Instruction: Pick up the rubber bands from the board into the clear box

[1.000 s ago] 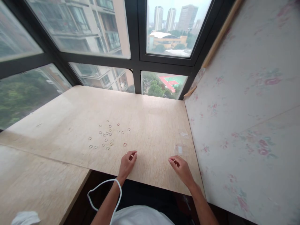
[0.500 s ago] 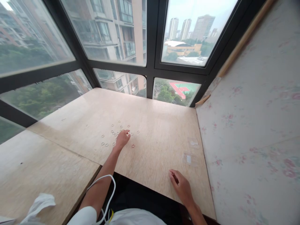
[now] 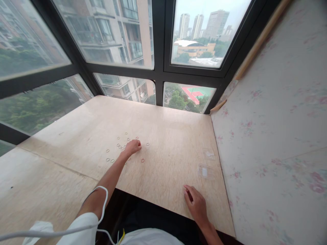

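Note:
Several small thin rings (image 3: 107,159), some greenish and some reddish, lie scattered on the pale wooden board (image 3: 168,146). My left hand (image 3: 133,146) is over the right side of the group, its fingers curled closed against the board. What they hold, if anything, is hidden, and the hand and forearm cover part of the group. Just below that hand lies a reddish ring (image 3: 142,160), and a lone ring (image 3: 147,144) is to its right. Close to the board's front edge rests my right hand (image 3: 196,203), thumb and fingers pressed together; nothing between them can be made out.
Two clear plastic boxes or lids, a nearer one (image 3: 205,172) and a farther one (image 3: 209,154), lie by the papered wall (image 3: 268,153). Dark-framed windows (image 3: 159,75) close off the back. A white cable (image 3: 104,200) loops by my left arm, near a crumpled white tissue (image 3: 42,227).
My left hand's fingers have curled from partly extended to closed, almost in the same place. The right hand stays put. The view has shifted slightly, and the cable has swung across my left sleeve.

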`<action>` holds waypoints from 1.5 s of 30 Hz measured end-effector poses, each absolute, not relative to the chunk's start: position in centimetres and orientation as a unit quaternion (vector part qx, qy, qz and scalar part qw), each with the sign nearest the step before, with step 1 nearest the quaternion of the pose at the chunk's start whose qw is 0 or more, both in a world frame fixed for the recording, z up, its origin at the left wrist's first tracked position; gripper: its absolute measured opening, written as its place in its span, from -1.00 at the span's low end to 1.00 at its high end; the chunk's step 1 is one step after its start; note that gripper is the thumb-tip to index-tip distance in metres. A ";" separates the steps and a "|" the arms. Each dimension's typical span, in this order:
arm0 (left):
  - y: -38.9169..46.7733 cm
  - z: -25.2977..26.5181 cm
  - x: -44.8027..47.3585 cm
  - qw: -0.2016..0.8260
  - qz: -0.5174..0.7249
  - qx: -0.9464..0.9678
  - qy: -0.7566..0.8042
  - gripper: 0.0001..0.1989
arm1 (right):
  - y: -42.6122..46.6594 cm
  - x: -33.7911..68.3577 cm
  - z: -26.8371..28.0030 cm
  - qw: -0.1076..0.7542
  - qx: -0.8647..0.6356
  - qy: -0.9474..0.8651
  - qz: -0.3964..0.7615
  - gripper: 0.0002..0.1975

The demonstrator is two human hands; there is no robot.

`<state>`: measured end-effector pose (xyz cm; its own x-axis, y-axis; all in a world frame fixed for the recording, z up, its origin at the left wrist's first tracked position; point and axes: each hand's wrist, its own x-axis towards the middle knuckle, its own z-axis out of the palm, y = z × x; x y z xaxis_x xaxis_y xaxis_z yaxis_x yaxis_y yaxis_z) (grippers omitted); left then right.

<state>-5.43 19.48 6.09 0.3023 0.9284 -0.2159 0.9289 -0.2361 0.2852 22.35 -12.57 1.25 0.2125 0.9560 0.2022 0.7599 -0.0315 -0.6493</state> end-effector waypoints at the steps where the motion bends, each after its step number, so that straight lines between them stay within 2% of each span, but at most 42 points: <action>1: 19.7 6.1 -5.4 0.189 -0.003 0.786 0.589 -0.91 | -12.6 22.3 1.4 0.334 -0.704 -0.610 0.146 -0.73; 8: 19.6 6.8 -5.2 0.268 0.030 0.780 0.565 -0.94 | -12.5 22.2 1.8 0.332 -0.704 -0.613 0.138 -0.72; 13: 17.9 7.9 -3.2 0.359 0.080 0.772 0.518 -0.84 | -12.5 22.1 1.7 0.332 -0.705 -0.612 0.133 -0.74; 19: 15.3 9.2 2.1 0.520 0.188 0.699 0.453 -0.80 | -12.5 22.2 1.6 0.336 -0.701 -0.615 0.130 -0.76; 28: 10.5 7.5 12.5 0.611 0.218 0.654 0.389 -0.77 | -12.4 22.2 1.9 0.351 -0.706 -0.599 0.139 -0.78; 31: 8.8 6.8 15.9 0.610 0.200 0.670 0.373 -0.81 | -12.3 22.2 2.0 0.355 -0.706 -0.596 0.143 -0.78; 39: 6.1 5.0 21.3 0.504 0.167 0.784 0.322 -0.91 | -12.5 22.3 1.8 0.362 -0.705 -0.590 0.154 -0.78; 45: 6.3 4.5 20.1 0.474 0.174 0.796 0.333 -0.85 | -12.5 22.4 1.8 0.366 -0.704 -0.588 0.156 -0.78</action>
<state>20.05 6.28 4.54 0.7174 0.6956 -0.0384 0.3657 -0.3290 0.8706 22.39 -12.54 1.78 0.2595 0.9423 0.2113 0.7136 -0.0397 -0.6994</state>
